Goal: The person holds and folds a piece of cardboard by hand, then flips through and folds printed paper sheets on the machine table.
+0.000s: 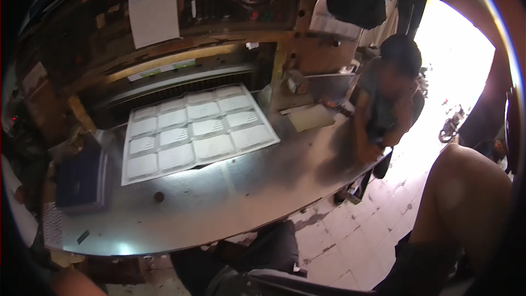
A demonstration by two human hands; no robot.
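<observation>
Neither of my hands shows. At the right, a bare bent arm [460, 203], seemingly my right one, is raised close to the camera, its hand out of sight. A blurred patch of skin [76, 285] at the lower left edge may belong to my left arm; no fingers show there. In front of me, a large white printed sheet [200, 131], divided into a grid of panels, lies on a shiny metal table [246, 181]. Its far edge reaches the opening of a big dark machine [213, 13]. No hand touches the sheet.
A dark blue stack [81, 181] stands at the table's left end. A tan sheet [309, 117] lies farther right. Another person [386, 93] leans at the table's right end, forearms near its edge. Beyond are a bright doorway [455, 49] and pale tiled floor [339, 246].
</observation>
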